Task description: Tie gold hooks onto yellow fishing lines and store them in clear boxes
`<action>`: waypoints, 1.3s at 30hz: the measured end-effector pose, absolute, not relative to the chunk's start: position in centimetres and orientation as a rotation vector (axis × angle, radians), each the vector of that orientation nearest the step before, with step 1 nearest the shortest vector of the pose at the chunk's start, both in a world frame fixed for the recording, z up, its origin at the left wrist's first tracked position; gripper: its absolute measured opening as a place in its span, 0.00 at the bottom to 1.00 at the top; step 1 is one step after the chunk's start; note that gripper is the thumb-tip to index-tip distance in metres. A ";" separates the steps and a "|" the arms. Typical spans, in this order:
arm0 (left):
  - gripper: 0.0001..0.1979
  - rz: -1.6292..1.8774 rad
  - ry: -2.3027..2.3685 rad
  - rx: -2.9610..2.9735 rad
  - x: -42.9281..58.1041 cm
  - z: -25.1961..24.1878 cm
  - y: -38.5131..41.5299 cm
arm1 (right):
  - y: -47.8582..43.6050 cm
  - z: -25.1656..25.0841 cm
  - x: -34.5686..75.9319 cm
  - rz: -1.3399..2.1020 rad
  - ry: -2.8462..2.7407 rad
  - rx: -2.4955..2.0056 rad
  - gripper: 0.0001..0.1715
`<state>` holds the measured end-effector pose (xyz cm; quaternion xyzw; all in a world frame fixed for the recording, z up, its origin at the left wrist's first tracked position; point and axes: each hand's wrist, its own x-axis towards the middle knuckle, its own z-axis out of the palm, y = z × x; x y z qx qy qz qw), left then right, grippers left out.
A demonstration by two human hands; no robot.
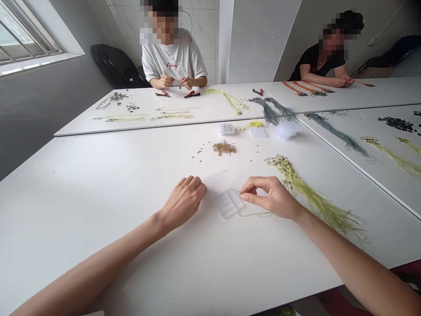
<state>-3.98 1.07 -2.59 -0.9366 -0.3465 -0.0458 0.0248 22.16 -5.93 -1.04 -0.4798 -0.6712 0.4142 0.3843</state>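
Note:
My right hand pinches the end of a thin yellow-green cord between thumb and forefinger, and the cord curves away below the fingers. My left hand rests on the white table with its fingertips curled together beside a clear plastic compartment box. Whatever those fingertips touch is too small to tell. The box lies between my hands, its lid open. To the right lies a bundle of yellow-green cords with dark beaded ends. Ahead are a pile of small brass-coloured pieces and scattered black beads.
Beyond the pile stand several clear plastic boxes. Two co-workers sit at adjoining white tables with pliers and cords. More bundles of cord lie on the tables to the far right. A window is at the upper left.

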 end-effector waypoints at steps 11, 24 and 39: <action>0.13 -0.177 -1.785 -3.672 -5.4 0.9 -1.7 | -6.3 -1.0 21.6 1.099 -1.681 -1.195 0.06; 0.15 -0.587 -2.246 -4.002 -1.8 0.9 -2.9 | -7.3 -1.2 20.2 1.163 -1.686 -1.129 0.04; 0.11 -1.040 -2.261 -3.902 -0.9 0.8 -3.2 | -7.1 -1.2 20.2 1.292 -1.514 -1.222 0.06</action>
